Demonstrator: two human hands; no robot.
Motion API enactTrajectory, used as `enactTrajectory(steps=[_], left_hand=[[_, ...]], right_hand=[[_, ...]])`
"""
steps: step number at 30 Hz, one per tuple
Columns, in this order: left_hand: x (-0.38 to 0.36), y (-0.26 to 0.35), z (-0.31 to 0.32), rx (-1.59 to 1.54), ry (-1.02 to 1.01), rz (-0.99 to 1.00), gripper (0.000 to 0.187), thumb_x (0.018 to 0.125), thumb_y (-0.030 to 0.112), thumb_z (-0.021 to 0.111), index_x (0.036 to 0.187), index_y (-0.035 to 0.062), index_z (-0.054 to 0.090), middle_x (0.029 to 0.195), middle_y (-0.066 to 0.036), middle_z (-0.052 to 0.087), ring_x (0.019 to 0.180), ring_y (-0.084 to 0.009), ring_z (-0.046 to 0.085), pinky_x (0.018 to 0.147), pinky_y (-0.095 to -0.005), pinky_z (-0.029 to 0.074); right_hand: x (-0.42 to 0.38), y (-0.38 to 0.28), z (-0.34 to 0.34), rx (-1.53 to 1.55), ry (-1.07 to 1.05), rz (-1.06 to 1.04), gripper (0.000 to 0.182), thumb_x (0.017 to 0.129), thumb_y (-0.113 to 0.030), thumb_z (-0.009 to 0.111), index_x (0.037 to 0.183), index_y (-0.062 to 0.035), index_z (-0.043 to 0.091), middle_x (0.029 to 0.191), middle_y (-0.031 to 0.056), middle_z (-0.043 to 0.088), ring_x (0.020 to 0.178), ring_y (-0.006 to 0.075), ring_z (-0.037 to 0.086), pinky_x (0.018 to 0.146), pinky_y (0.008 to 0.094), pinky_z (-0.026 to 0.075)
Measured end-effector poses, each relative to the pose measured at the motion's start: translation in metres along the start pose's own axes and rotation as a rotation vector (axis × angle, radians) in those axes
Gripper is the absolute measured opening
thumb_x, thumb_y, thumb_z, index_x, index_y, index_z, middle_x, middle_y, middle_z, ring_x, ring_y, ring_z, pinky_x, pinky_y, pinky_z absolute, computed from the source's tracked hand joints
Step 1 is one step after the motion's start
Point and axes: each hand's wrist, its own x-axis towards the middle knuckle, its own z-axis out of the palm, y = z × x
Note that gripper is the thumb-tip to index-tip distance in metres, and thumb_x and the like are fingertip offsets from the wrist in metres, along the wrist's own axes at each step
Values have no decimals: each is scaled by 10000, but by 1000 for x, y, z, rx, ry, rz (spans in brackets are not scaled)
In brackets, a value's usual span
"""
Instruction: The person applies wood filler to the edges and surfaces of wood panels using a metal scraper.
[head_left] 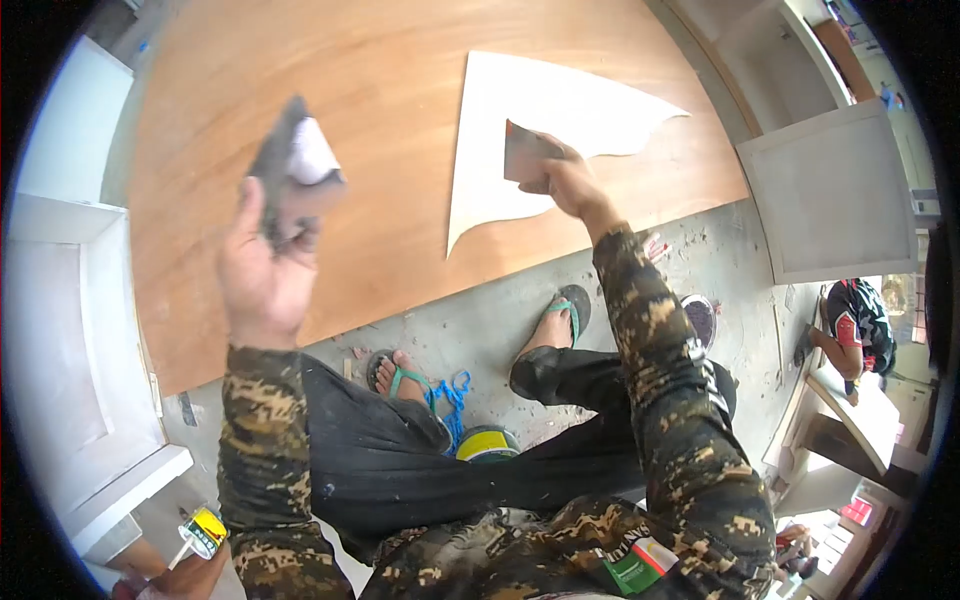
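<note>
No writing can be read anywhere: the small can (203, 531) at the lower left of the frame has a green and yellow label, and a green, white and red tag (637, 566) shows at the bottom edge on the camouflage clothing, but the lettering on both is too small to make out

The left hand (262, 262) is raised in the left centre of the frame, palm toward the camera, wrist bent back above a camouflage sleeve. Its fingers are curled shut around a grey, putty-smeared scraper (290, 170), whose pale blade tip points up and to the right

The right hand (570, 185) reaches forward in the upper centre, arm stretched out in a camouflage sleeve. Its fingers pinch a flat reddish-grey scraper blade (525, 152) from behind; the blade sits against the white filled patch (540, 110) on the plywood sheet (390, 130). The sheet lies on the concrete floor (720, 260) and fills the upper middle of the frame, the white patch lying toward its right side

Below the sheet two feet in green sandals rest on the floor, with a blue cord (452, 392) and a yellow-rimmed tin (487, 443) between the legs. White cabinet panels stand at the left edge and upper right. Another person (855, 325) crouches at the right edge
</note>
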Motion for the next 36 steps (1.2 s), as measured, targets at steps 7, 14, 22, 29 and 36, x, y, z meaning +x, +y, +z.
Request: enactTrajectory(steps=[7,14,22,29,36], left_hand=[[-21,-56,27,27,-264,-190,357,1024,326,454,1257,69,542,1149,-53,659,972,-169,642,763,-343,551],[-63,-93,48,22,-248,-249,295,1013,235,452,1235,55,524,1194,-99,624,1065,-243,618,929,-404,508],[-82,-132,49,-2,-317,-375,318,1035,231,427,1250,19,529,1137,-94,647,967,-208,651,741,-292,570],[-99,-127,64,202,-49,-282,273,1030,269,456,1185,63,546,905,-22,576,720,-101,524,763,-291,530],[-107,-127,63,280,-138,-85,241,1004,222,484,1195,102,565,1114,-50,627,1014,-167,594,839,-384,493]], right_hand=[[-106,-61,46,289,-173,-191,522,917,54,484,1411,-94,411,1275,159,511,1044,303,627,820,452,613],[-213,-76,58,-103,-132,-565,521,886,99,494,1368,-100,474,1312,37,518,1192,159,515,953,324,483],[-278,-57,49,583,-200,-392,421,1031,-236,455,1439,-181,366,1345,55,483,1173,219,563,881,415,543],[-283,-47,44,491,-87,-402,464,967,-73,514,1416,-146,419,1304,81,524,1123,198,588,871,373,558],[-296,-70,49,-675,227,-943,543,700,163,522,1176,-68,645,1193,119,577,1075,277,594,869,350,498]])
